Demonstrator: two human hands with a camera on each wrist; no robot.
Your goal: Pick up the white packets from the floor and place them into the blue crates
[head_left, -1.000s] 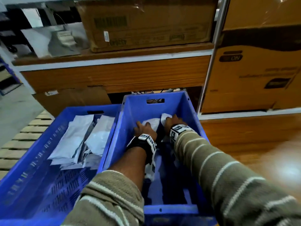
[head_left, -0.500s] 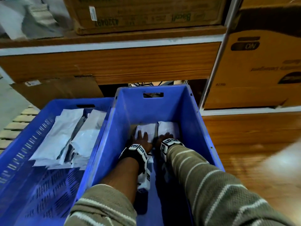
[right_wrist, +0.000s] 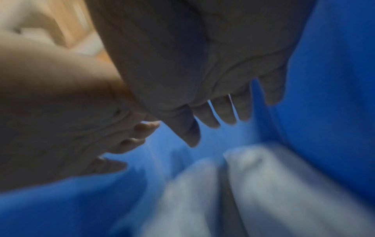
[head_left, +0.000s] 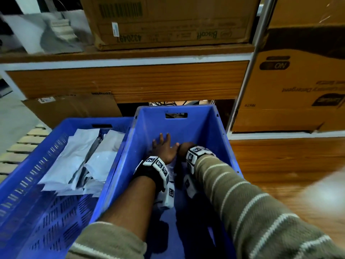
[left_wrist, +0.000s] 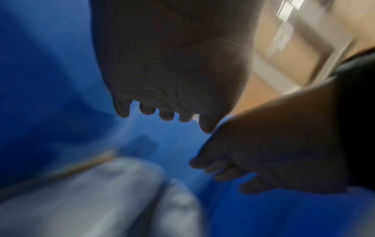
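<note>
Packets (right_wrist: 274, 184), 2 soft white pouches, in ribbed plastic crate (head_left: 186, 126); both hands' fingers (left_wrist: 166, 114) released.

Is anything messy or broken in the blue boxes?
Nothing looks broken. The white packets in the left crate lie in a loose, overlapping heap, some slanted. Both hands are inside the right crate.

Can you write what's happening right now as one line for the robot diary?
left hand: open, empty | right hand: open, empty | both inside right blue plastic crate | white plastic packets: lying in crate beneath hands
</note>
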